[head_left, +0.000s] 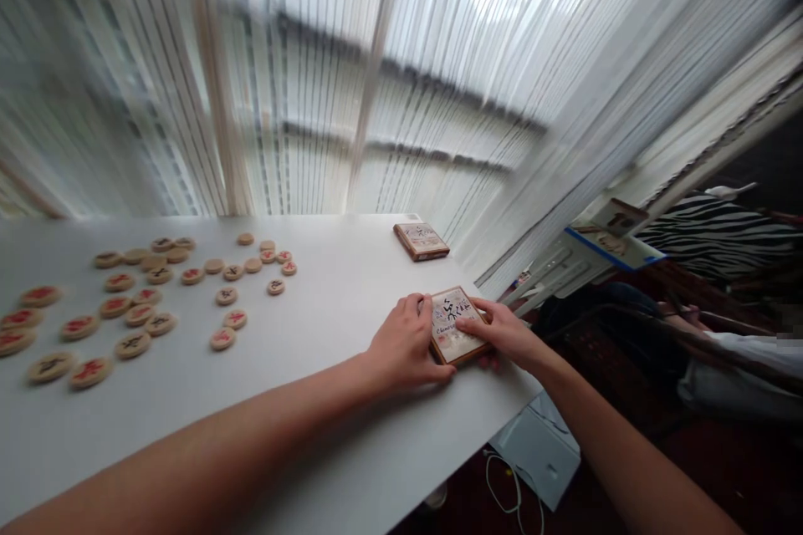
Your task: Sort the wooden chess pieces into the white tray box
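Observation:
A flat Chinese chess box [452,319] with black characters and a brown edge is at the right side of the white table. My left hand [406,344] grips its left side, thumb along the near edge. From the right, my right hand [502,329] holds it, with the thumb on top and other fingers partly hidden beneath. A second, similar box [422,241] lies farther back, apart from both hands. Several round wooden chess pieces [139,315] with red or black characters are spread over the left part of the table; some show blank faces.
The white table [326,309] ends at its right edge, near my right hand. Behind it hang sheer striped curtains [326,100]. Below the edge are a pale flat case [543,451] and a white cable [515,485]. A person's arm [683,318] shows at far right.

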{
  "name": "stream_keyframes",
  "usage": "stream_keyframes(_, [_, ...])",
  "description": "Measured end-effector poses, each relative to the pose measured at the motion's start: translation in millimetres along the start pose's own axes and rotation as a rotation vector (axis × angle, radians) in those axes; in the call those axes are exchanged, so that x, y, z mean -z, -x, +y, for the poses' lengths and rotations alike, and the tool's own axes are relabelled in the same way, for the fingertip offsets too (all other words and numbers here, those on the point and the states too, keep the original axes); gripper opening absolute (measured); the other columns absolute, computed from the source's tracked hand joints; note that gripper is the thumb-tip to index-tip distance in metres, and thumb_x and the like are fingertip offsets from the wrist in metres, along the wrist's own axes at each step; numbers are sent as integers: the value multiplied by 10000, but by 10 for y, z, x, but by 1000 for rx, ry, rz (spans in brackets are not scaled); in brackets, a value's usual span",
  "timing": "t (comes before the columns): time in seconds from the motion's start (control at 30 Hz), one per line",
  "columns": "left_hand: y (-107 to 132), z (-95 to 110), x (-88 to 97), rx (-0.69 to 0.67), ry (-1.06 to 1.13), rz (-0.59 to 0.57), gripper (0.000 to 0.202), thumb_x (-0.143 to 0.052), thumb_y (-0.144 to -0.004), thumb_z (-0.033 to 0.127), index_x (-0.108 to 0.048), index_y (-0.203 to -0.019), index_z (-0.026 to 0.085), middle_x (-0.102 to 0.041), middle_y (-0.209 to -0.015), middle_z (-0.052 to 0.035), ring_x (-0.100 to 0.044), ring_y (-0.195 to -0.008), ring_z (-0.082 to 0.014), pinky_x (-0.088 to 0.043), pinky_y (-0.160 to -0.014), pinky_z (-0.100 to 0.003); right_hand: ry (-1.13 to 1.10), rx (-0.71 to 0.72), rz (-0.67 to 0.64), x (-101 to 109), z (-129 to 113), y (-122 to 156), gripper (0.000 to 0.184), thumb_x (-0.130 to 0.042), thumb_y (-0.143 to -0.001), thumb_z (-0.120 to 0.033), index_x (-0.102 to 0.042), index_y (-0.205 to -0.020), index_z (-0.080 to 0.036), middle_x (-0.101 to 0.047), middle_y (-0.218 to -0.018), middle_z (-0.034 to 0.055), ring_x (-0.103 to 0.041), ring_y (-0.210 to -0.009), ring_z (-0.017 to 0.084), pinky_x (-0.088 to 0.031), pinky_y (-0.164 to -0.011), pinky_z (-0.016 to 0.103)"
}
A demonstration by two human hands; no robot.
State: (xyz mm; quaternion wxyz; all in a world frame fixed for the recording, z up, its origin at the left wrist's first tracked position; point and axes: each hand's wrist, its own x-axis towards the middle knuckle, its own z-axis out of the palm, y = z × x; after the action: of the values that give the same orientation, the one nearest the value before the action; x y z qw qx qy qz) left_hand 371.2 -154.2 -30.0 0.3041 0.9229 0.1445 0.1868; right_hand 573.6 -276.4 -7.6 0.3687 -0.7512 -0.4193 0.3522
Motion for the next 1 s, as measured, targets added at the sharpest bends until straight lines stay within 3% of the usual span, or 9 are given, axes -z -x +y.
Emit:
stream_keyframes(0.07, [-157, 9, -79, 3, -17, 15, 1035, -821, -677, 512, -442, -1490, -3, -494, -1461, -310, -464, -1395, -490, -418, -1216, -569, 127, 33, 115, 117, 84, -63, 649, -782, -848, -574, -681, -1356, -182, -791, -842, 91, -604, -421, 187, -509, -394, 328])
stream_keyframes(0.17, [-363, 23, -167, 4, -40, 31, 1013, -807, -675, 517, -456, -1468, -6, -504, -1443, -310, -474, -1372, -488, -423, -1201, -559, 323, 116, 329, 218, 203, -112, 572, -768, -862, -569, -748, -1280, -179, -780, -959, 131, -726, -759, 286, -616, -750, 441])
stream_keyframes(0.23, [-469, 31, -204, 7, -53, 38, 1003, -797, -678, 517, -455, -1466, -1, -509, -1439, -308, -484, -1358, -484, -422, -1195, -559, 429, 175, 442, 209, 279, -108, 554, -728, -893, -556, -753, -1281, -161, -753, -1104, 174, -703, -1049, 361, -543, -1008, 529])
stream_keyframes(0.3, [-549, 31, -228, 9, -64, 40, 1000, -787, -681, 523, -451, -1469, 7, -516, -1437, -306, -490, -1354, -483, -417, -1195, -560, 501, 229, 500, 146, 352, -79, 613, -684, -919, -553, -711, -1357, -126, -711, -1222, 209, -645, -1204, 398, -460, -1121, 583])
stream_keyframes(0.4, [-632, 2, -253, 12, -77, 33, 996, -780, -686, 502, -441, -1488, 18, -516, -1453, -296, -490, -1371, -473, -418, -1200, -550, 559, 297, 520, 13, 449, -21, 746, -666, -916, -591, -617, -1479, -104, -650, -1364, 230, -600, -1324, 400, -442, -1169, 578])
stream_keyframes(0.53, [-691, -97, -250, 3, -80, -5, 1129, -837, -661, 525, -384, -1552, -1, -471, -1537, -305, -478, -1425, -463, -407, -1232, -523, 614, 323, 560, -122, 522, 0, 838, -715, -859, -658, -615, -1477, -100, -550, -1521, 266, -513, -1453, 434, -404, -1221, 590])
stream_keyframes(0.73, [-543, -298, -41, -44, -57, -73, 1376, -892, -590, 642, -264, -1636, 6, -320, -1689, -320, -336, -1580, -454, -364, -1288, -512, 677, 317, 625, -210, 536, -68, 823, -761, -827, -643, -635, -1437, -106, -600, -1461, 252, -553, -1404, 431, -443, -1199, 582])
stream_keyframes(0.93, [-338, -482, 149, 26, -66, 78, 817, -618, -920, 426, -366, -1579, 15, -442, -1618, -284, -414, -1543, -389, -337, -1302, -528, 702, 314, 677, -243, 569, -183, 801, -734, -837, -627, -616, -1439, -111, -601, -1451, 241, -551, -1380, 424, -440, -1193, 594])
stream_keyframes(1.0, [-334, -505, 148, 47, -65, 121, 726, -562, -955, 357, -377, -1572, 22, -493, -1573, -265, -459, -1508, -366, -365, -1290, -512, 703, 316, 687, -243, 568, -234, 790, -730, -836, -620, -619, -1429, -110, -603, -1448, 241, -549, -1380, 421, -435, -1197, 588])
